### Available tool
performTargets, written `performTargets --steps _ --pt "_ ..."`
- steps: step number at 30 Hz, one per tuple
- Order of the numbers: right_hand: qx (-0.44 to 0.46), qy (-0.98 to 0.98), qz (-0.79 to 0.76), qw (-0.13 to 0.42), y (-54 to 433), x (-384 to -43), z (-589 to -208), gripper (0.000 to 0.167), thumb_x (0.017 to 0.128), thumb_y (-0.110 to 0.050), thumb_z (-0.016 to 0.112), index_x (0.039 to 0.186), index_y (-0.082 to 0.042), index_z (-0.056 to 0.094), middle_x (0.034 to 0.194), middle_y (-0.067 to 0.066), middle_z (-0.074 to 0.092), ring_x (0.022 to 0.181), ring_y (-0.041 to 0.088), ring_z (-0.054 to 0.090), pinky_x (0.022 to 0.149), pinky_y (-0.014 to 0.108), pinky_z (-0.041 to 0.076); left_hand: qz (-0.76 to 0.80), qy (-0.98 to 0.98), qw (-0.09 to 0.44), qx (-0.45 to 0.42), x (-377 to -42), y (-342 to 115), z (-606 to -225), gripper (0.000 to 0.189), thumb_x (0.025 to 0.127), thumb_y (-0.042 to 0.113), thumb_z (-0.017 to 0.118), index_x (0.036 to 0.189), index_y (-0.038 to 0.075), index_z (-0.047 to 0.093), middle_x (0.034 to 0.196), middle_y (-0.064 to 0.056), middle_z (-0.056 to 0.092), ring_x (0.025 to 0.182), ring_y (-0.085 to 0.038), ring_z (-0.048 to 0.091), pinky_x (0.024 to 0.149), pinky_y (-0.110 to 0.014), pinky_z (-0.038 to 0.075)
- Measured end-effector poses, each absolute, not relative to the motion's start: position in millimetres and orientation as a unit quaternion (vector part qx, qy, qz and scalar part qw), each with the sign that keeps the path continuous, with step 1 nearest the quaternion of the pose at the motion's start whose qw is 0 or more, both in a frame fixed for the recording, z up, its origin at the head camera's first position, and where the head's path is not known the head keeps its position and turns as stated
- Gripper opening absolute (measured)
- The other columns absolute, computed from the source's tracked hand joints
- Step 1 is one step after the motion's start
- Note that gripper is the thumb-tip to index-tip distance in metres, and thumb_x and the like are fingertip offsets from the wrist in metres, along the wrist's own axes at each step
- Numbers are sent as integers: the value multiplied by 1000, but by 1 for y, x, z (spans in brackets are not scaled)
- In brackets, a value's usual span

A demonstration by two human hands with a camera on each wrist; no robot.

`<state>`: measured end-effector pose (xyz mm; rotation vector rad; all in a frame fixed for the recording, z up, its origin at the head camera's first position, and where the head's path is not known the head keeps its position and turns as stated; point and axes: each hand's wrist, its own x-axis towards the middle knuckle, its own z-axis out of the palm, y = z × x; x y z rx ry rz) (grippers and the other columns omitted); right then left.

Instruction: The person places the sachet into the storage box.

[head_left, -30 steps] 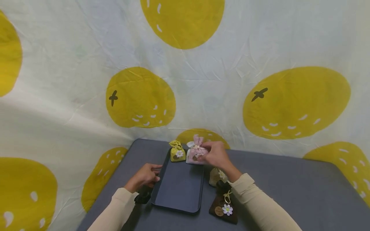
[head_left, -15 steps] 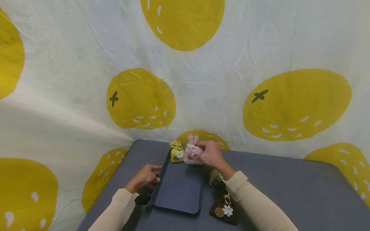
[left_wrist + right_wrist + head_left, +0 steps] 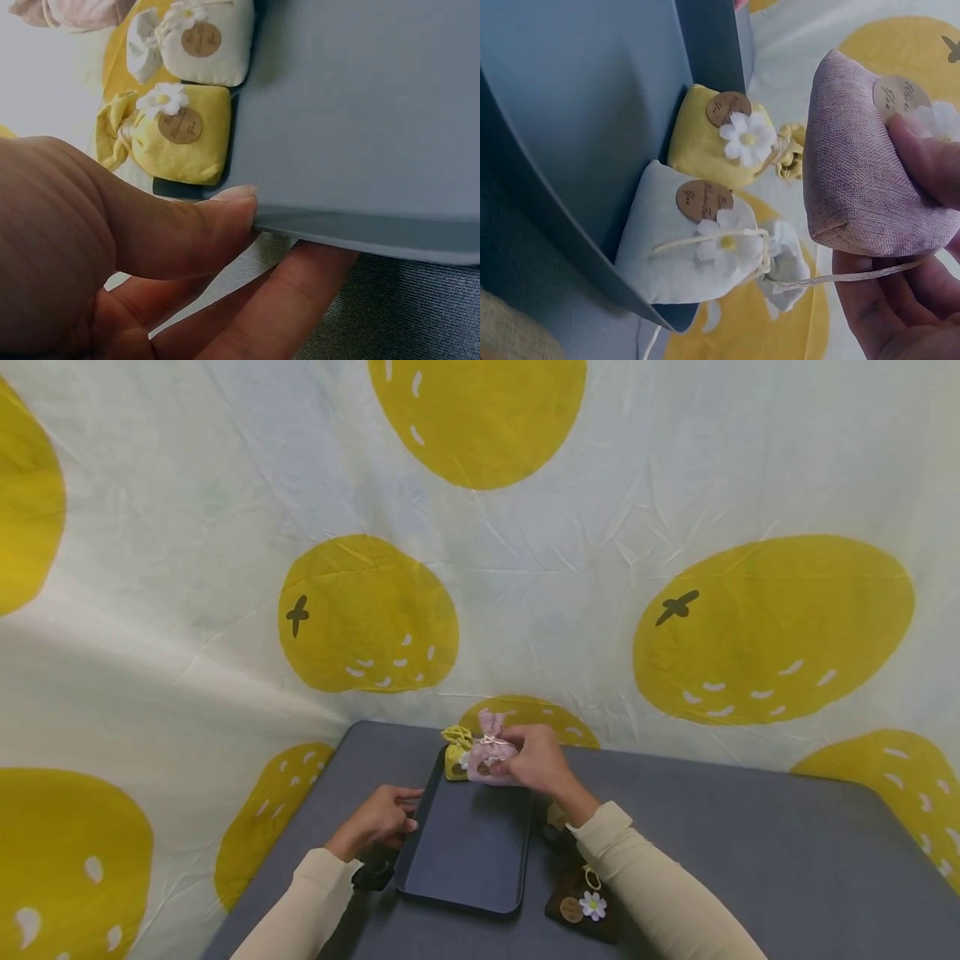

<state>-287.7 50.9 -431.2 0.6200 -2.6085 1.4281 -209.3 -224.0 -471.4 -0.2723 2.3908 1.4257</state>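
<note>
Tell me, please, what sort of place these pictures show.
Probably an indoor corner arranged for display or filming. A white backdrop cloth with large yellow fruit-like prints hangs behind a grey table, where a shallow rectangular tray bears a yellow cloth pouch and a white cloth pouch.

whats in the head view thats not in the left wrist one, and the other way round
Only the head view shows the dark brown pouch and both cream sleeves.
Only the left wrist view shows the round tag on the white pouch.
Both show the gray tray, the yellow pouch and the left hand at the tray's rim.
</note>
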Motion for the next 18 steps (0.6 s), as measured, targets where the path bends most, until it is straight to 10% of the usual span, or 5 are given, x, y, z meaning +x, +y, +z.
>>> performTargets --steps 18 --pt "218 -861 456 59 29 -291 -435 34 69 -6 91 102 -11 84 94 2 81 77 15 65 69 29 52 508 841 168 -88 -209 -228 -473 65 89 -15 68 150 4 56 138 -29 66 95 -32 79 70 -48 64"
